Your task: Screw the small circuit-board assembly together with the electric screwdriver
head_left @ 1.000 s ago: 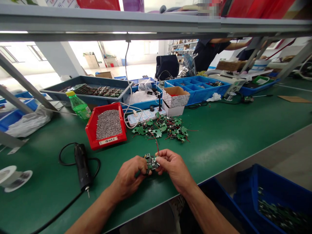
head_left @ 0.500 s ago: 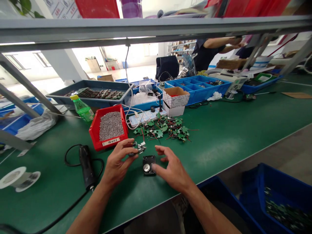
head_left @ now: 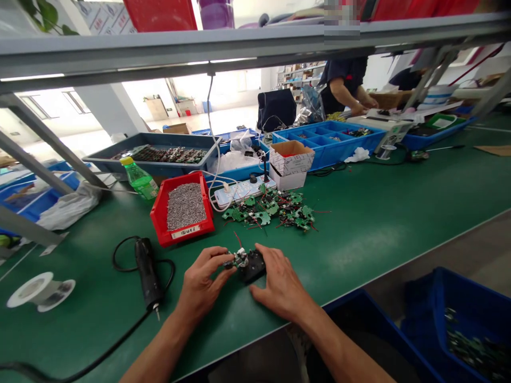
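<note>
Between the fingertips of my left hand [head_left: 205, 282] is a small circuit board [head_left: 240, 257] with a red wire sticking up. My right hand [head_left: 281, 279] has its thumb and fingers around a black square plastic housing [head_left: 254, 269], which looks tilted. The board is at the housing's left edge, partly over it; whether they touch, I cannot tell. Beyond both hands lies a pile of green circuit boards [head_left: 271, 208] with red and black wires. To the left rests a black electric screwdriver [head_left: 147, 271], its bit pointing toward me.
A red bin [head_left: 157, 218] of small metal pieces stands behind my left hand. Nearby are a power strip [head_left: 239, 192], a white carton [head_left: 288, 180], a green bottle [head_left: 139, 178] and a wire spool [head_left: 42, 291]. Blue bins [head_left: 423, 298] sit below the right edge. A co-worker [head_left: 345, 88] stands opposite.
My right hand has closed round the black housing, which has tilted. My left hand has brought the circuit board right, up to the housing. The co-worker's arms have lowered.
</note>
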Demonstrator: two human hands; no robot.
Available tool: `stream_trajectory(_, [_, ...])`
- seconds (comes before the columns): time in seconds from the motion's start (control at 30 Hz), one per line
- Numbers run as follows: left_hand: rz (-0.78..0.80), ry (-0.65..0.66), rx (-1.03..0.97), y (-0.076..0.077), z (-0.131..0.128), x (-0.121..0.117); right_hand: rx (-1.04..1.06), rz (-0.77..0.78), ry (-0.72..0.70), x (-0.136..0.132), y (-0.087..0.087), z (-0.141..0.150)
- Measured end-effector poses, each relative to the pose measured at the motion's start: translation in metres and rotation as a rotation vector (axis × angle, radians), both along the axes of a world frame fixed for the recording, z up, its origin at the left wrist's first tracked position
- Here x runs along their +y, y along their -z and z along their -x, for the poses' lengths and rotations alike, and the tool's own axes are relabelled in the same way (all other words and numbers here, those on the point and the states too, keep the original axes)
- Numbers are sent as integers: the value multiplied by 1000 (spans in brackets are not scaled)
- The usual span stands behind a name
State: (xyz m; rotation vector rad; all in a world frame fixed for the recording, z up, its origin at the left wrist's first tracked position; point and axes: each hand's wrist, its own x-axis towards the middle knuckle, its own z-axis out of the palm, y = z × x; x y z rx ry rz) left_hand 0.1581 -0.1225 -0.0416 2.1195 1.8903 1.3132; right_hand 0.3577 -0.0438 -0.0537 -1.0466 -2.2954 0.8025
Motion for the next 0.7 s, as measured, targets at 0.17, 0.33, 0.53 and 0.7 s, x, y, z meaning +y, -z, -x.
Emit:
stream_trajectory(0.17, [34, 100, 70, 4, -10, -1, 3, 6, 21, 1, 5, 2])
stream_trajectory(0.33, [60, 165, 123, 1, -12, -3, 5, -11, 54, 0, 3, 6])
stream_trajectory(0.53, [75, 178, 165, 5, -12, -2, 27, 12, 62, -2, 0, 6])
stream_trajectory(0.7, [58, 144, 155, 12, -14, -1, 47, 20, 54, -2, 0, 6])
